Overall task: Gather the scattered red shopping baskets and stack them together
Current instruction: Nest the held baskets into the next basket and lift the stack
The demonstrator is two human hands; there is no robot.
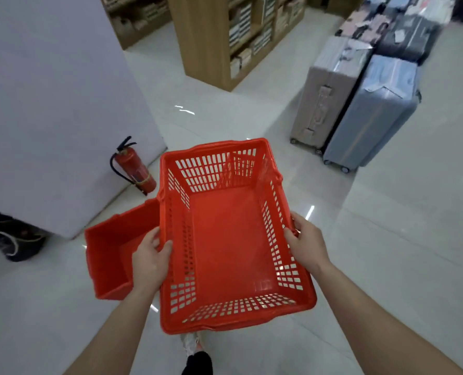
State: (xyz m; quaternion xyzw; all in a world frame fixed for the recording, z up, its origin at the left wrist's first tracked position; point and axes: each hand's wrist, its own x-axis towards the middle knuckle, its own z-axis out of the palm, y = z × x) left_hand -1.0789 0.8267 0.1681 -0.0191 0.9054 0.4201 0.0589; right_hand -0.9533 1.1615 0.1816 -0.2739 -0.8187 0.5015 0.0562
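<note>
1. We held a red basket (pixel 230 239) above the pale floor (pixel 387 239), mouth up and empty.
2. Our left hand (pixel 150 259) clasped its left rim; our right hand (pixel 304 243) clasped its right rim.
3. A second red basket (pixel 111 253) sat lower left, beside a fire extinguisher (pixel 134 166).

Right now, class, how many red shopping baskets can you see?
2: the held basket, gripped by left hand and right hand; the floor basket beside it. Others may lie off-frame.
</note>
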